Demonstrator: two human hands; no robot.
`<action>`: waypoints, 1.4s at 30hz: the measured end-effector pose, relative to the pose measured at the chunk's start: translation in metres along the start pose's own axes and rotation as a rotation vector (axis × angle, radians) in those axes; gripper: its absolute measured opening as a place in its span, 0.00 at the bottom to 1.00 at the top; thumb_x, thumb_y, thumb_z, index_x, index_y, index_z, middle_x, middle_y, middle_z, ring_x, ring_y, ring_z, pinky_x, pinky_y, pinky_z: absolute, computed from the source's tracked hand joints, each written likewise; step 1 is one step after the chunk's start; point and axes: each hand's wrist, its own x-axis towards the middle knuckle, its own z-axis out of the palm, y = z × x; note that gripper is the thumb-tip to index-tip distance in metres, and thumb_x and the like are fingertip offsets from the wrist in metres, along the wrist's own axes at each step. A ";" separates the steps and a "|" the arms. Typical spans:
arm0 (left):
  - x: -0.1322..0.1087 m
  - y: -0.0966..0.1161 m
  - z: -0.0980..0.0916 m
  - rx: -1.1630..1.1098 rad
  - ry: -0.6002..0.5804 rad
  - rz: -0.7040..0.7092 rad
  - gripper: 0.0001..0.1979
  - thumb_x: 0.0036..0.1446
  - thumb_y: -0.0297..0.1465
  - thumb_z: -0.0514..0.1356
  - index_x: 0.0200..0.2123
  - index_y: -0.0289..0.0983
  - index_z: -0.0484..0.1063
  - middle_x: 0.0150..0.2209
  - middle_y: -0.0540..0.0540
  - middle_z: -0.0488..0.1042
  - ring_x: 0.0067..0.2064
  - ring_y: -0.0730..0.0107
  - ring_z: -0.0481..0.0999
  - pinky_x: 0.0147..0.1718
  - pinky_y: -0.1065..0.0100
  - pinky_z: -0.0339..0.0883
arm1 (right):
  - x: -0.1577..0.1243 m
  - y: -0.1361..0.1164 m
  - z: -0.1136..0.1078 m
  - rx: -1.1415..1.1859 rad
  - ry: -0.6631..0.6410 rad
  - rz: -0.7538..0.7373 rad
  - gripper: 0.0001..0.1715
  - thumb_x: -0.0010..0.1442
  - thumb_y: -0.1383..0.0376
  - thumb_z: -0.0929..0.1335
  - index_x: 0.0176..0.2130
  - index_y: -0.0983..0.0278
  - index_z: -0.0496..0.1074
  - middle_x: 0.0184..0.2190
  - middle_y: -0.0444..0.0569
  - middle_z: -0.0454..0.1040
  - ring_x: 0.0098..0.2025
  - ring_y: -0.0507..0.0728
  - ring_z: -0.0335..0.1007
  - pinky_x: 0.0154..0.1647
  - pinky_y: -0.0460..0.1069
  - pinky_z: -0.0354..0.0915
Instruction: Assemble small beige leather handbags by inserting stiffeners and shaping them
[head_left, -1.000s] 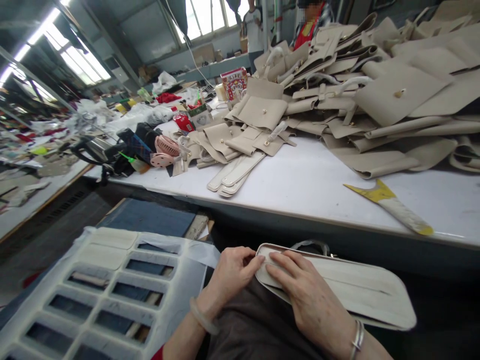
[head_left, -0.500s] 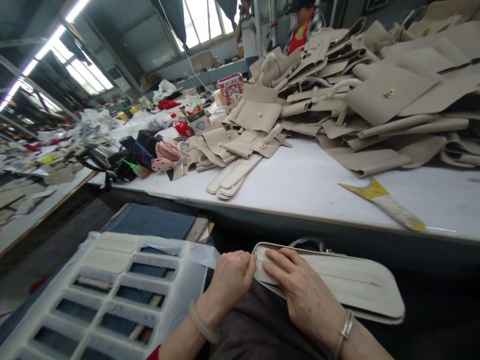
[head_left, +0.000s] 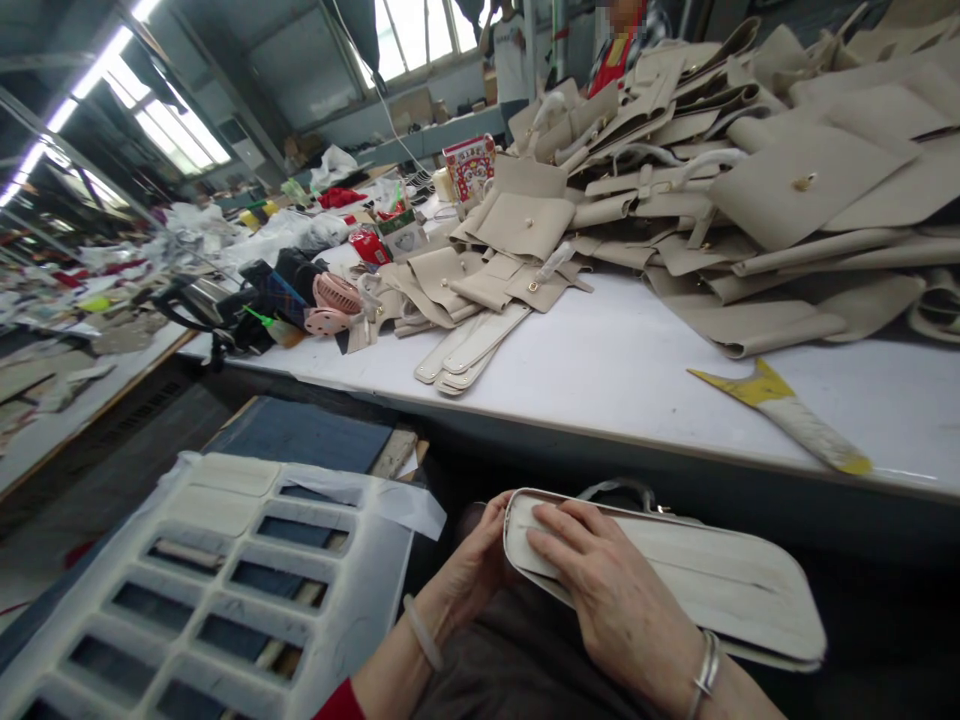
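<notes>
A cream handbag lies on its side over my lap, its long, round-cornered face turned up. A slit-like line runs along that face, and a pale handle shows behind its far edge. My left hand pinches the rim at the left end, its thumb partly hidden. My right hand wraps over the near edge, fingers pressed on the upper face and thumb out of sight. To the left, a white frame with several rectangular openings holds a cream panel in its far corner.
Beige bag pieces are heaped on the white table ahead. Cream strips, a yellow-ended tool and a pink fan lie near its front edge. A person in a red apron stands behind the heap.
My left hand has opened out of its fist-like pinch and shifted its fingers behind the bag's left rim. My right hand keeps its hold; the view has shifted slightly.
</notes>
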 end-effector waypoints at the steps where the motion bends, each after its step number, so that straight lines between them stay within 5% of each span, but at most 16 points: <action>1: 0.001 -0.001 0.000 -0.049 -0.019 -0.032 0.18 0.61 0.41 0.61 0.52 0.40 0.71 0.50 0.44 0.73 0.45 0.65 0.73 0.46 0.65 0.64 | 0.000 0.000 0.000 0.002 -0.003 0.003 0.29 0.56 0.76 0.62 0.54 0.58 0.70 0.62 0.42 0.65 0.61 0.59 0.54 0.66 0.57 0.53; 7: 0.005 0.002 0.002 -0.088 -0.050 -0.126 0.23 0.60 0.44 0.61 0.52 0.36 0.73 0.48 0.40 0.76 0.48 0.59 0.74 0.48 0.64 0.63 | -0.001 0.004 0.002 0.022 0.010 0.005 0.29 0.55 0.76 0.62 0.53 0.56 0.70 0.62 0.39 0.65 0.61 0.58 0.53 0.67 0.56 0.52; 15: 0.002 0.026 0.008 0.196 -0.107 -0.075 0.21 0.61 0.38 0.61 0.55 0.34 0.72 0.47 0.38 0.76 0.45 0.63 0.74 0.45 0.67 0.63 | -0.001 0.006 0.006 0.021 0.001 0.023 0.30 0.57 0.75 0.61 0.56 0.54 0.69 0.62 0.38 0.64 0.62 0.59 0.53 0.66 0.57 0.53; 26: 0.008 0.017 0.018 0.490 0.100 0.145 0.22 0.61 0.40 0.61 0.56 0.40 0.72 0.55 0.44 0.73 0.57 0.55 0.69 0.55 0.63 0.60 | -0.003 0.010 0.021 0.010 0.074 0.036 0.39 0.50 0.80 0.60 0.61 0.64 0.63 0.62 0.46 0.64 0.62 0.61 0.52 0.66 0.59 0.56; 36: 0.000 0.003 0.014 0.056 0.036 0.056 0.22 0.64 0.39 0.57 0.59 0.38 0.68 0.54 0.41 0.73 0.55 0.60 0.71 0.56 0.62 0.60 | -0.002 -0.002 0.010 0.146 0.145 0.105 0.34 0.52 0.82 0.59 0.55 0.63 0.67 0.52 0.51 0.71 0.58 0.58 0.59 0.61 0.54 0.64; 42: 0.003 0.010 0.018 0.465 0.075 0.171 0.25 0.63 0.39 0.58 0.62 0.44 0.64 0.62 0.44 0.67 0.59 0.53 0.68 0.60 0.57 0.58 | -0.004 -0.005 0.009 0.437 0.292 0.217 0.33 0.46 0.81 0.62 0.49 0.61 0.72 0.49 0.48 0.72 0.54 0.55 0.66 0.62 0.51 0.62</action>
